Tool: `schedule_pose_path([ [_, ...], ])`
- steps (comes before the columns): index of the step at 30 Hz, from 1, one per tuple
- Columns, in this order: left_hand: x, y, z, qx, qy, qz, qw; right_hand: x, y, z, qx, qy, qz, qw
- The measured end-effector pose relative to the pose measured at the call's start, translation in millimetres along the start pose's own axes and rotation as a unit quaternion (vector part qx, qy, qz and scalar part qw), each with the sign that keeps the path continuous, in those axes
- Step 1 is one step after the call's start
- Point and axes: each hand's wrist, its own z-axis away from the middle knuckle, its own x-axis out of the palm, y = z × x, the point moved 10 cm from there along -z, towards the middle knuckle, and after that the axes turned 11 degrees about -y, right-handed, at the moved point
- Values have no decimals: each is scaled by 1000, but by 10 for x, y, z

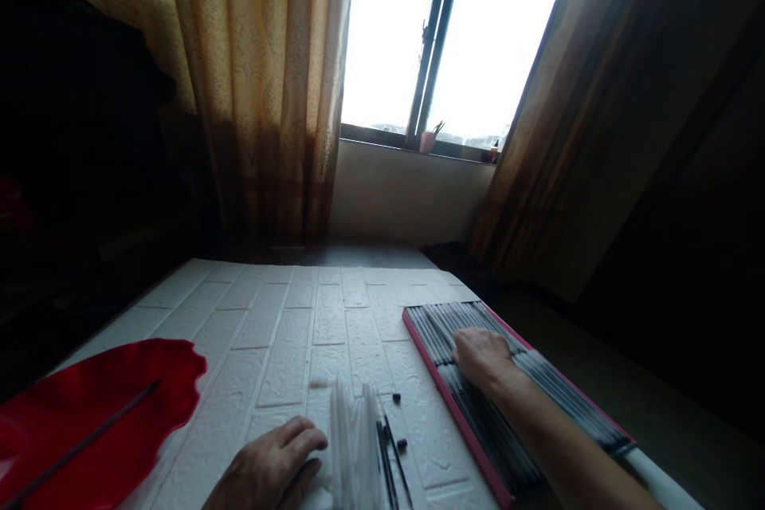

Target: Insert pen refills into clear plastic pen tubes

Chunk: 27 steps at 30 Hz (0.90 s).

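My right hand (481,357) is closed in a fist over a shallow pink-edged box (439,386). Rows of slender dark rods in clear sleeves (493,422) fill this box. My fingertips there are hidden, so I cannot make out what they hold. Lower down, my left hand (272,462) rests on the white table covering with its fingers loosely bent and a gap at the thumb. Just right of it lies a bundle of clear plastic tubes (352,446). Beside the tubes are a few thin black rods (388,462) and two small black caps (397,398).
A red scalloped tray (143,370) with one long thin rod (89,442) in it stands at the left. The table cover (287,331) has a raised brick pattern. Behind are curtains (256,80), a window and a pink cup (426,143) on the sill.
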Motion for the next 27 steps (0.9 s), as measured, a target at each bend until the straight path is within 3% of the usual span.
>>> schedule_pose_path([
  [6,51,-9,-20,-5,-29,24,999,-35,-45,-4,9,-7,-2,1000],
  [12,65,-43,2,-17,-24,19,999,-283,1,218,26,28,-41,998],
  [15,91,-56,1,-17,-32,12,999,-395,-152,378,-9,56,-63,996],
  [18,104,-54,5,-8,-38,14,999,-435,-435,524,-93,88,-147,981],
  [23,-5,-4,8,4,-13,5,1000,-285,-913,622,-242,84,-379,889],
  [27,-340,44,87,0,111,-72,991,9,-1250,593,-318,-23,-558,766],
])
